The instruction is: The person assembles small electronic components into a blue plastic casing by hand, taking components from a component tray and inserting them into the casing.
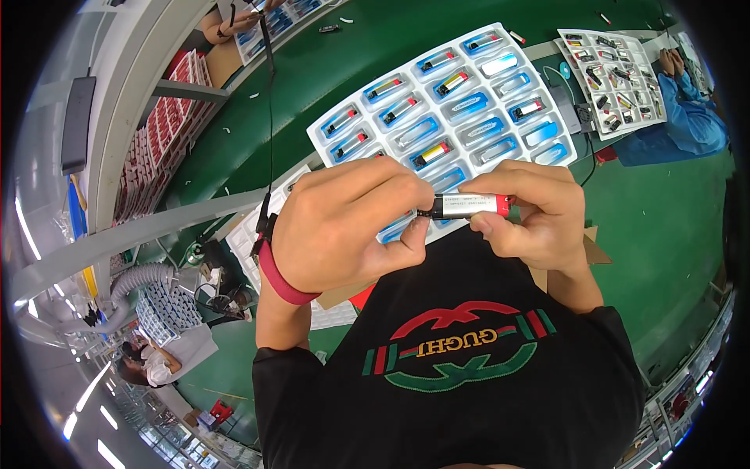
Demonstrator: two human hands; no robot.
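In front of my chest I hold a small cylindrical battery cell [469,206] with a silver-white printed wrap, a red end and a black end. My left hand [344,223] is closed, its thumb and finger pinching at the black end. Thumb and fingers of my right hand [541,213] grip the red end. Just beyond both hands lies a white compartment tray [553,100], partly hidden by them. Blue shells [470,104] fill its pockets; several pockets also hold cells with red and black ends, such as a yellow-wrapped cell [451,83].
At the right, another white tray [656,112] of loose parts lies near a co-worker in blue [695,117]. A co-worker's hand [219,28] shows at the upper left. Stacked red and white trays [160,129] stand left, behind a hanging black cable [271,117]. The bench [312,74] is green.
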